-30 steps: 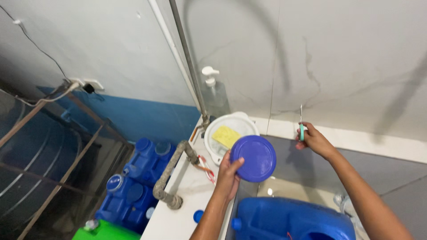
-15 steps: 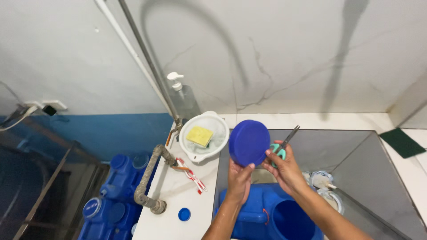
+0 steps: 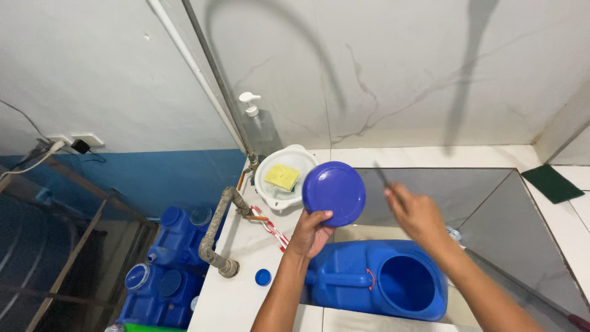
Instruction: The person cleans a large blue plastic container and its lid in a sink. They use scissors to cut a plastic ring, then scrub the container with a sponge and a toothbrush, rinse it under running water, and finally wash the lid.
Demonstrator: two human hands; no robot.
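— Gripped by its lower edge, the round blue plastic lid (image 3: 334, 193) sits in our left hand (image 3: 310, 232), thumb on the face, fingers behind it.

— Where do we hold it?

— Upright above the open-mouthed blue plastic jerrycan (image 3: 381, 283) lying in the grey tiled sink basin (image 3: 491, 203), just in front of the white plastic bowl (image 3: 278, 161) with the yellow sponge (image 3: 282, 177).

— And our right hand (image 3: 418, 212)?

— It is blurred. It is closed around a thin dark tool (image 3: 382, 176) whose tip pokes out towards the lid; we cannot tell what kind of tool it is. It is apart from the lid.

— Anything nearby?

— A small blue cap (image 3: 263, 277) lies on the white counter (image 3: 236, 295), beside the grey pipe (image 3: 216, 237). A clear pump bottle (image 3: 257, 128) stands against the wall.
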